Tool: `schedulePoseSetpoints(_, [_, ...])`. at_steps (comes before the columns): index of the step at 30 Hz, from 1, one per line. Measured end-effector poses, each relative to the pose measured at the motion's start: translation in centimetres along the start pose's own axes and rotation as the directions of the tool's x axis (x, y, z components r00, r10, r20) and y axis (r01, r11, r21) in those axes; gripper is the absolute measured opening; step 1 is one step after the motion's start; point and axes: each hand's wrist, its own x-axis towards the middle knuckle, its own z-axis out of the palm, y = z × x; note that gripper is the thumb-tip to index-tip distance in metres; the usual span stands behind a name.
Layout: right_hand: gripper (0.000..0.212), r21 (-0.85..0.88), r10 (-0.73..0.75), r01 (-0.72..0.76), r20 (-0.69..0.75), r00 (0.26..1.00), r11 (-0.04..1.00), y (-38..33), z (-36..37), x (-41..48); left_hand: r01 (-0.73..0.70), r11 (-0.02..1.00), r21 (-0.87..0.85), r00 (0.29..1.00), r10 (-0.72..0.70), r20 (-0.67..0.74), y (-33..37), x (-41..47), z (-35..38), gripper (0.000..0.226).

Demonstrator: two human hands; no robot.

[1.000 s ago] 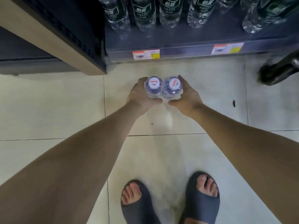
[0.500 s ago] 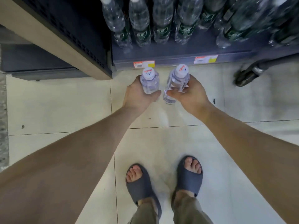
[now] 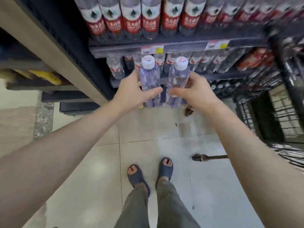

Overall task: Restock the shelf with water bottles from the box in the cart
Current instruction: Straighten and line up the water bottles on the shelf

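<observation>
Two water bottles are held side by side in the air in front of the shelf unit, one in each of the hands. The left hand grips the left bottle around its lower body, thumb laid across the front. The right hand grips the right bottle the same way, and the two thumbs point at each other. Both bottles are close to upright, long axes running up and down, white caps uppermost and bases toward the floor. A narrow gap separates them; they run nearly parallel.

Their caps sit just below the front edge of the upper shelf, which carries a price tag right above the left cap. On that shelf stands a tight row of red-labelled bottles. Behind the held pair, the lower shelf is lined with clear bottles, blurred, filling the space straight ahead of the hands. A beige side panel closes the unit on the left.

To the right stands a dark wire cart, smeared by motion, with one wheel on the tiles near the right forearm. What lies inside the cart cannot be made out. Below, the person's feet in grey sandals stand on the pale tiles.
</observation>
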Motion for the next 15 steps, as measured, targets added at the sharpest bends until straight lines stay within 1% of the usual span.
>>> schedulePoseSetpoints(3, [0.048, -0.007, -0.084, 0.083, -0.056, 0.995, 0.996, -7.8, -4.7, -4.0, -0.066, 0.994, -0.085, 0.997, 0.063, -0.035, 7.8, -1.4, -4.6, 0.062])
schedulePoseSetpoints(5, [0.052, 0.014, -0.137, 0.139, -0.104, 0.985, 0.990, -12.1, -7.2, -6.2, -0.129, 0.985, -0.117, 0.991, 0.122, -0.059, 12.1, -2.0, -7.3, 0.065])
schedulePoseSetpoints(10, [0.046, 0.009, -0.272, 0.277, -0.162, 0.949, 0.961, -21.5, -11.8, -11.3, -0.269, 0.957, -0.109, 0.961, 0.259, -0.099, 21.7, -3.9, -12.9, 0.058])
schedulePoseSetpoints(12, [0.041, 0.014, -0.312, 0.319, -0.178, 0.933, 0.948, -24.5, -13.0, -13.1, -0.319, 0.938, -0.132, 0.945, 0.305, -0.117, 25.0, -4.9, -14.8, 0.055])
schedulePoseSetpoints(14, [0.039, 0.021, -0.352, 0.363, -0.200, 0.914, 0.932, -27.2, -14.0, -14.7, -0.355, 0.923, -0.146, 0.931, 0.336, -0.142, 27.5, -5.5, -16.3, 0.059])
schedulePoseSetpoints(15, [0.039, 0.029, -0.364, 0.378, -0.211, 0.907, 0.925, -28.4, -14.6, -15.4, -0.363, 0.920, -0.147, 0.928, 0.342, -0.149, 28.7, -5.7, -17.2, 0.065])
